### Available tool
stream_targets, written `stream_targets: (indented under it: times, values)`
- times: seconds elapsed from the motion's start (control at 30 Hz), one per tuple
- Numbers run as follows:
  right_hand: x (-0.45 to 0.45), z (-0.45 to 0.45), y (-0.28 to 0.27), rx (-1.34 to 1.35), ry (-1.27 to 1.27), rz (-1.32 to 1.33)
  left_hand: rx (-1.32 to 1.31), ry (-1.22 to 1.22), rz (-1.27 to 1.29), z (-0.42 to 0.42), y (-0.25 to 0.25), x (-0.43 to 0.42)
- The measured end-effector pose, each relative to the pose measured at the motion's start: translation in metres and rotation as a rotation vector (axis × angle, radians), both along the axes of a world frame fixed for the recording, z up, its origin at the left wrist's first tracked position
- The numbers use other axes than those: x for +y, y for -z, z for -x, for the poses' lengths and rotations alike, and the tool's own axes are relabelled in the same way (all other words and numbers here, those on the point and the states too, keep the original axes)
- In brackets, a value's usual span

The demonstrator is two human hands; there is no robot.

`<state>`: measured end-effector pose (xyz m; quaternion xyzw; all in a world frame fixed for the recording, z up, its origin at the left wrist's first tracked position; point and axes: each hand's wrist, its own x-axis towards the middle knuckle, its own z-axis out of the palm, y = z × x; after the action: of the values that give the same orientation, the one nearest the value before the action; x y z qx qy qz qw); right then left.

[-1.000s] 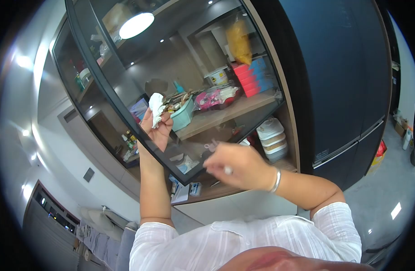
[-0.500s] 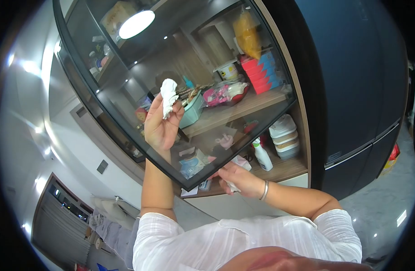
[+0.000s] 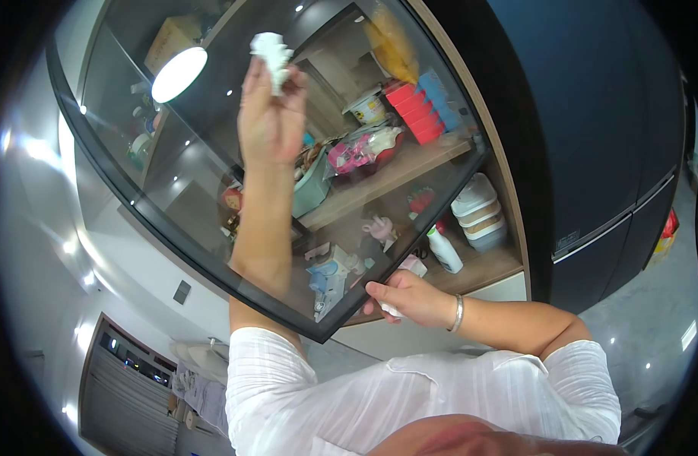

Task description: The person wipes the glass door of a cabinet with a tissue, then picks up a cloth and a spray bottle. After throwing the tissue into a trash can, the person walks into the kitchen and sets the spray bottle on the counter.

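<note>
My left hand [image 3: 271, 125] is raised high, its fingers closed on a crumpled white tissue [image 3: 272, 59] at the glass cabinet door [image 3: 307, 325]. The door's dark frame crosses in front of my left forearm, so the hand appears to be behind the glass. Near the door's lower corner, my right hand [image 3: 416, 298] grips the frame edge, thumb on the near side. A bit of white tissue [image 3: 391, 310] shows under the fingers of that hand. Behind the glass, a shelf holds a light green basket [image 3: 312, 190] and a bagged pink item [image 3: 349, 156].
Red and blue boxes [image 3: 416, 112] and a paper cup [image 3: 368, 108] stand on the upper shelf. Lower down are a white spray bottle [image 3: 444, 251] and stacked food containers [image 3: 480, 213]. A dark refrigerator [image 3: 615, 152] stands at right.
My left hand has moved up along the glass with the tissue. My right hand stays at the door's lower edge, and the view has shifted slightly.
</note>
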<state>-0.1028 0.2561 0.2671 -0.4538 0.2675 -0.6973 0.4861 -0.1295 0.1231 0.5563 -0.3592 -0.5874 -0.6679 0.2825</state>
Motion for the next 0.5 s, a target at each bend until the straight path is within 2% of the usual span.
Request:
stream_targets:
  times: [0.03, 0.1, 0.2, 0.3, 0.37, 0.4, 0.43, 0.47, 0.5]
  values:
    - [0.003, -0.001, -0.002, -0.007, 0.005, -0.013, -0.052, -0.017, -0.065, 0.007, 0.014, 0.011]
    - [0.006, 0.001, -0.006, 0.022, 0.000, -0.048, -0.163, -0.154, -0.021, 0.026, 0.046, 0.011]
    - [0.005, 0.002, -0.006, 0.034, -0.014, -0.048, -0.469, -0.214, 0.141, 0.030, 0.091, 0.012]
    - [0.004, 0.005, -0.007, 0.076, -0.010, -0.069, -0.257, -0.266, 0.006, 0.022, 0.041, 0.014]
    - [0.003, 0.006, -0.008, 0.100, -0.016, -0.066, -0.039, -0.036, -0.073, 0.007, -0.019, 0.013]
    - [0.005, 0.007, -0.008, 0.104, -0.027, -0.050, -0.013, 0.028, -0.027, 0.008, -0.034, 0.003]
    - [0.006, 0.008, -0.009, 0.110, -0.038, -0.035, 0.014, 0.092, 0.019, 0.010, -0.043, -0.003]
    - [0.008, 0.009, -0.009, 0.124, -0.037, -0.039, -0.086, 0.221, -0.025, 0.015, -0.037, 0.006]
    - [0.009, 0.009, -0.010, 0.137, -0.035, -0.041, -0.065, -0.015, -0.054, 0.021, -0.014, 0.015]
